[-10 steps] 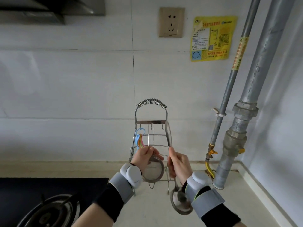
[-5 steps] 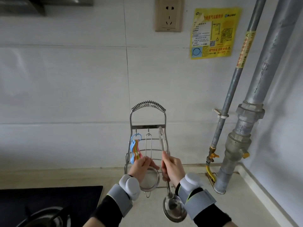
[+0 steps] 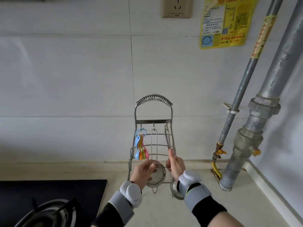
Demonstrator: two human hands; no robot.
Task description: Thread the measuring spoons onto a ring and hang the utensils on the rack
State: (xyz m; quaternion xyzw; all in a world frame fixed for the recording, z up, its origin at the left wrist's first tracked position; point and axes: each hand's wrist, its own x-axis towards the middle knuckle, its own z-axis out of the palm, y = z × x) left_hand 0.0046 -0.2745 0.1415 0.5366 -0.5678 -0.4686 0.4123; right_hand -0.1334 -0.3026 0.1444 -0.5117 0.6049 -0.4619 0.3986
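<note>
A wire rack (image 3: pixel 154 121) with a coiled top stands on the counter against the wall. Several coloured measuring spoons (image 3: pixel 141 147) hang on a blue ring from its left hook. A mesh strainer (image 3: pixel 158 173) hangs by its long wire handle from the middle hook; my left hand (image 3: pixel 144 172) touches its rim. A steel ladle (image 3: pixel 167 138) has its handle top up at the right hook, its bowl low behind my wrist. My right hand (image 3: pixel 175 164) grips the ladle's handle.
A black gas hob (image 3: pixel 49 197) with a burner lies at the lower left. Grey pipes (image 3: pixel 255 128) with a yellow valve rise at the right corner. A wall socket (image 3: pixel 176 7) and a yellow notice (image 3: pixel 226 22) are above. The beige counter (image 3: pixel 205 202) runs beneath.
The ladle's handle top has risen to the right hook and now hangs closer to the rack. Both hands sit lower in view as the camera tilted up.
</note>
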